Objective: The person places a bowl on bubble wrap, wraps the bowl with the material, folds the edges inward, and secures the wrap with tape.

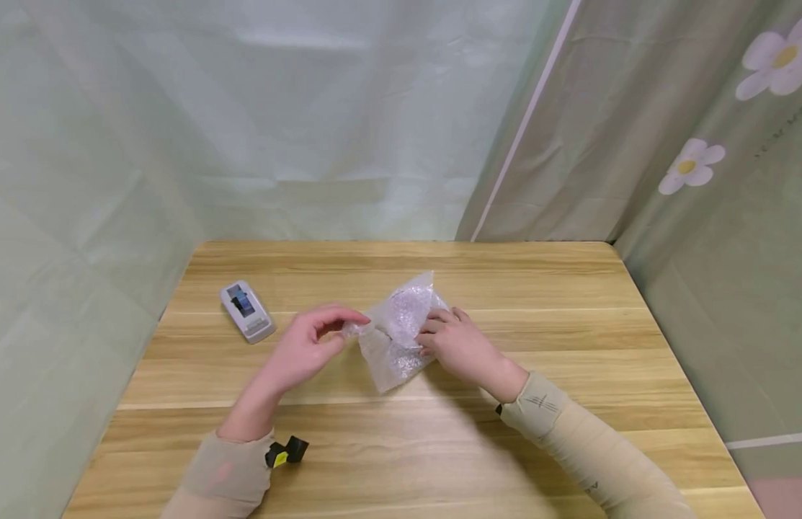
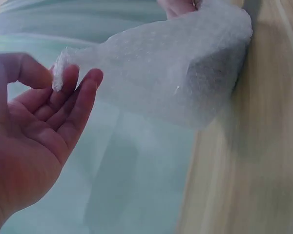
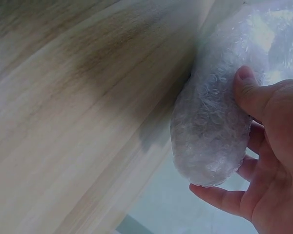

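A sheet of clear bubble wrap (image 1: 401,321) is folded around something on the table, and a darker grey shape shows through it in the left wrist view. One twisted corner of the wrap (image 2: 58,73) is pinched between thumb and fingers of my left hand (image 1: 308,340), which pulls it out to the left. My right hand (image 1: 462,344) grips the bundle from the right, thumb on top and fingers round its far side. In the right wrist view the bundle (image 3: 210,131) looks rounded and thick. What lies inside is blurred by the bubbles.
At the table's left lies a pale grey rounded case (image 1: 248,311) with a dark picture or window on its face. The wooden table (image 1: 401,461) ends at hanging curtains (image 1: 323,130) behind and at both sides.
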`<action>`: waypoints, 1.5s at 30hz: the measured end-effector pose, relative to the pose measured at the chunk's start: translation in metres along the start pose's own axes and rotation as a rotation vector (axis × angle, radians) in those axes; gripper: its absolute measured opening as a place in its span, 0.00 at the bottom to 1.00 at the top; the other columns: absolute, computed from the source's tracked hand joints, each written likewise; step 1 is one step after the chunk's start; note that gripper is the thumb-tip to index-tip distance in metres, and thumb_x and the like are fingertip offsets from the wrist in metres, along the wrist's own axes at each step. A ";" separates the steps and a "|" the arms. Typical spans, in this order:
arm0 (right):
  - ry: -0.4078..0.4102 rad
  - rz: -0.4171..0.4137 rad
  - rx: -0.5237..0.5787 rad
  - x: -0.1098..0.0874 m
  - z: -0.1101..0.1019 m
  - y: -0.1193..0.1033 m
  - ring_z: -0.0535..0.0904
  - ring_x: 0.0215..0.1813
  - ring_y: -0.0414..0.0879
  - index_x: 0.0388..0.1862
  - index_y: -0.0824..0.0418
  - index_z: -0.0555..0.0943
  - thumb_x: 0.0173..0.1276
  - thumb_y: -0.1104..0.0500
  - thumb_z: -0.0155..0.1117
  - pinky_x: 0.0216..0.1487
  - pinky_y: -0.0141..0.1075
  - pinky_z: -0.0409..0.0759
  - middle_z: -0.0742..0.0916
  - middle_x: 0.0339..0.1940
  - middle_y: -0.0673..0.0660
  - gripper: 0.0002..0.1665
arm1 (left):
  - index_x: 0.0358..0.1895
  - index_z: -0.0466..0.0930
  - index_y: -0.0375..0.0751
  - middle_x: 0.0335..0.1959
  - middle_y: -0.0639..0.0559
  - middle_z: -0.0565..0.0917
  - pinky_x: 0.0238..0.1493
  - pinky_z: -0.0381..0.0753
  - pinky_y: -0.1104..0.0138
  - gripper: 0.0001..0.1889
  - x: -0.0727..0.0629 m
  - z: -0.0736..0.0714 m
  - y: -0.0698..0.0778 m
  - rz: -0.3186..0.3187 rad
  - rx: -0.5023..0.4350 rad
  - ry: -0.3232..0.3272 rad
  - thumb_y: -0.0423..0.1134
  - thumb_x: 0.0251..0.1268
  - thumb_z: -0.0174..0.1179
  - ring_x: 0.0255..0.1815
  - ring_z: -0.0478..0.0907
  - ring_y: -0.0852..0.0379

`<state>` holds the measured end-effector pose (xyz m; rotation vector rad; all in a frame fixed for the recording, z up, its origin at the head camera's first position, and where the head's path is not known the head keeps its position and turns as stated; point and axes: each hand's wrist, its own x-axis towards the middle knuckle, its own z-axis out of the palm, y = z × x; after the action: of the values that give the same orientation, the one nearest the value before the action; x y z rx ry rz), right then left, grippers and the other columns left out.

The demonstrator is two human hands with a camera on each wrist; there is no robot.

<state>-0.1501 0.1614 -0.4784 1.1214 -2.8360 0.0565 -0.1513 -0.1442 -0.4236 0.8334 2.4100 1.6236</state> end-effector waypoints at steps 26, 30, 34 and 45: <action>-0.005 0.002 -0.010 0.001 0.002 -0.001 0.80 0.66 0.53 0.54 0.50 0.92 0.73 0.47 0.73 0.66 0.65 0.79 0.91 0.52 0.47 0.16 | 0.50 0.91 0.40 0.48 0.48 0.92 0.44 0.90 0.51 0.07 0.054 0.046 -0.007 0.131 0.190 0.200 0.31 0.73 0.69 0.46 0.88 0.54; 0.022 -0.010 -0.004 0.001 0.003 0.000 0.81 0.63 0.53 0.52 0.51 0.92 0.72 0.46 0.74 0.64 0.63 0.81 0.91 0.50 0.48 0.15 | 0.55 0.90 0.40 0.52 0.48 0.91 0.50 0.89 0.53 0.10 0.054 0.047 -0.009 0.143 0.232 0.185 0.32 0.75 0.68 0.50 0.88 0.51; 0.030 -0.015 -0.009 0.001 0.004 0.001 0.80 0.62 0.52 0.49 0.52 0.92 0.72 0.49 0.75 0.61 0.60 0.82 0.90 0.50 0.49 0.12 | 0.60 0.88 0.40 0.59 0.44 0.89 0.60 0.86 0.50 0.14 0.053 0.048 -0.012 0.153 0.265 0.159 0.32 0.76 0.66 0.58 0.87 0.45; 0.044 -0.021 -0.043 0.001 0.002 0.004 0.80 0.63 0.52 0.40 0.55 0.91 0.69 0.63 0.74 0.62 0.57 0.83 0.90 0.50 0.51 0.04 | 0.75 0.77 0.41 0.74 0.40 0.77 0.63 0.85 0.50 0.31 0.054 0.053 -0.023 0.105 0.332 0.047 0.25 0.70 0.69 0.73 0.76 0.41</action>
<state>-0.1539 0.1631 -0.4800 1.1267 -2.7732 0.0179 -0.1845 -0.0797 -0.4551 0.9944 2.7586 1.3027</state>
